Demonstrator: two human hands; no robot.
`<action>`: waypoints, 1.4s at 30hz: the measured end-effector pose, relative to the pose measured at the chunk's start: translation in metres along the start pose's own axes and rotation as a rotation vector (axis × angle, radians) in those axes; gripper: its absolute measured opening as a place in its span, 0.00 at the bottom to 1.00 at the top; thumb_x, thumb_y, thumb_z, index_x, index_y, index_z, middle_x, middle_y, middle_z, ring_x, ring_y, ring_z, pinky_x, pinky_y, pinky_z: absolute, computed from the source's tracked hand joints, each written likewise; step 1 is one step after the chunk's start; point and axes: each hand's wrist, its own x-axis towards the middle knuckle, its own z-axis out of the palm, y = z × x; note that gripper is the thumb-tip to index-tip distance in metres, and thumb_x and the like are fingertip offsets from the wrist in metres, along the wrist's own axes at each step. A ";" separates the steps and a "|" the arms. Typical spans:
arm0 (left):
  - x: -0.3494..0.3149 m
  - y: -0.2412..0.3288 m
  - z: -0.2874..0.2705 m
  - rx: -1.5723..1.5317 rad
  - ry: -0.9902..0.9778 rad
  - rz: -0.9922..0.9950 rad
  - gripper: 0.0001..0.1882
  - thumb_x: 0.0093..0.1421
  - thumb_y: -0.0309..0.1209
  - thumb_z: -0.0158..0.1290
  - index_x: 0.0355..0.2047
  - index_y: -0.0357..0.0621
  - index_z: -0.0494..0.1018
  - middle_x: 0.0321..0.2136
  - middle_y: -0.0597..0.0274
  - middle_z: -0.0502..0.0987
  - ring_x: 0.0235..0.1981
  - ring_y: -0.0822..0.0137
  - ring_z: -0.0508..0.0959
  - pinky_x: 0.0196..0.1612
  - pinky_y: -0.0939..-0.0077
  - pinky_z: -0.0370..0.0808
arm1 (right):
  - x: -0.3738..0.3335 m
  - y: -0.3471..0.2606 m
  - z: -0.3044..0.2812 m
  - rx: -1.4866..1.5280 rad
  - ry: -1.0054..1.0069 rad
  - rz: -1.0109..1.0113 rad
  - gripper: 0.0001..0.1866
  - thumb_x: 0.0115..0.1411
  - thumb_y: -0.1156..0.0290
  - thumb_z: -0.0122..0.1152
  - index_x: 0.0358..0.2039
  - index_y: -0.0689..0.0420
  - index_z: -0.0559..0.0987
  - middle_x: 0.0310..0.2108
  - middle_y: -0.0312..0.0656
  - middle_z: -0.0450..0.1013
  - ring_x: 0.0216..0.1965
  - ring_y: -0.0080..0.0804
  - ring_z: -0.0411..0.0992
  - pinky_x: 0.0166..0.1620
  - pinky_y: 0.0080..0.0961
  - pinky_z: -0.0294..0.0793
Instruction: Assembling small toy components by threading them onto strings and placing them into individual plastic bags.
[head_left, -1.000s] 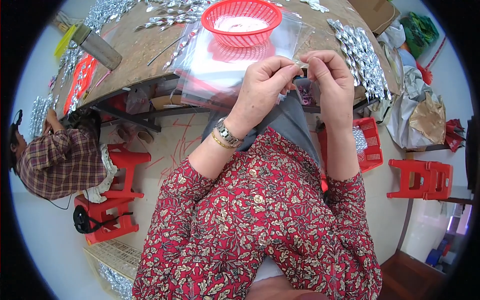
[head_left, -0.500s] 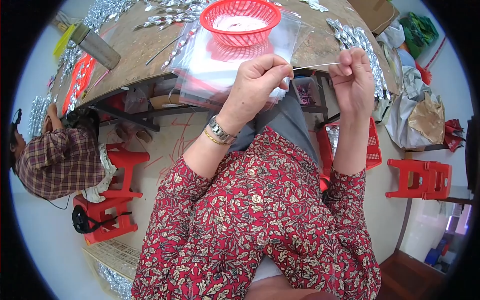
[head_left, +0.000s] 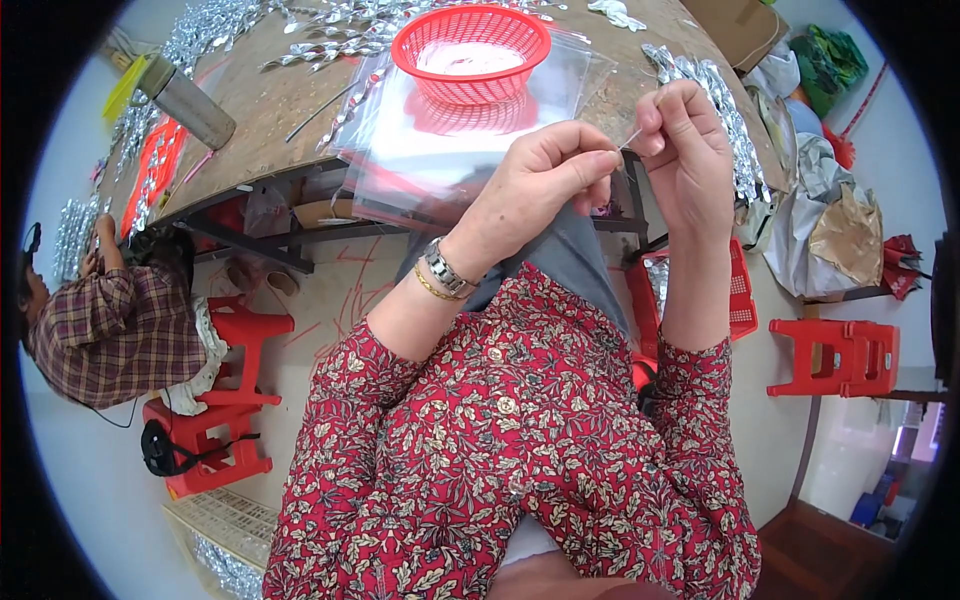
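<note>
A thin white string (head_left: 630,139) runs in a short span between my two hands. My left hand (head_left: 550,180), with a watch (head_left: 443,268) and a gold bracelet on its wrist, pinches one end between thumb and forefinger. Close beside it and a little higher, my right hand (head_left: 690,160) has its fingers curled and pinched on the other end. Behind my left hand lies a stack of clear plastic bags (head_left: 385,160) on the table edge. A red mesh basket (head_left: 470,90) with whitish strands in it stands on these bags.
Twisted silver foil strips (head_left: 340,38) lie across the wooden table (head_left: 268,110); others hang off its right edge (head_left: 745,165). A metal flask (head_left: 190,105) stands at left. A co-worker (head_left: 120,325) sits far left. Red stools (head_left: 835,358) and a red crate (head_left: 742,300) are on the floor.
My hands have come closer together, so the visible span of string is shorter. The left hand has shifted right and slightly down, its fingers loosened a little.
</note>
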 end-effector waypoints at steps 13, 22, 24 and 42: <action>-0.004 0.001 -0.010 0.013 0.109 0.034 0.06 0.62 0.26 0.49 0.32 0.37 0.73 0.18 0.71 0.69 0.20 0.81 0.70 0.23 0.87 0.65 | 0.015 -0.011 -0.020 -0.018 -0.004 -0.076 0.06 0.67 0.71 0.47 0.33 0.58 0.68 0.28 0.36 0.63 0.25 0.17 0.58 0.31 0.12 0.60; 0.014 0.012 -0.004 -0.031 0.047 -0.015 0.09 0.64 0.29 0.47 0.38 0.36 0.73 0.17 0.71 0.68 0.17 0.80 0.69 0.23 0.88 0.68 | 0.019 -0.012 0.004 -0.214 -0.057 -0.063 0.05 0.65 0.73 0.50 0.32 0.59 0.71 0.25 0.35 0.70 0.23 0.16 0.64 0.29 0.12 0.65; 0.018 0.012 -0.004 -0.033 0.053 -0.017 0.09 0.64 0.29 0.47 0.38 0.36 0.73 0.17 0.71 0.68 0.16 0.80 0.68 0.23 0.87 0.69 | 0.020 -0.013 0.007 -0.284 -0.059 -0.081 0.05 0.65 0.73 0.50 0.32 0.59 0.71 0.25 0.34 0.70 0.23 0.15 0.65 0.28 0.11 0.65; 0.011 -0.013 -0.024 -0.200 0.081 -0.077 0.07 0.61 0.29 0.52 0.33 0.37 0.75 0.23 0.71 0.74 0.19 0.83 0.65 0.21 0.88 0.63 | 0.038 -0.001 -0.013 -0.180 0.040 -0.082 0.04 0.66 0.73 0.47 0.33 0.58 0.69 0.26 0.35 0.64 0.24 0.17 0.60 0.28 0.12 0.60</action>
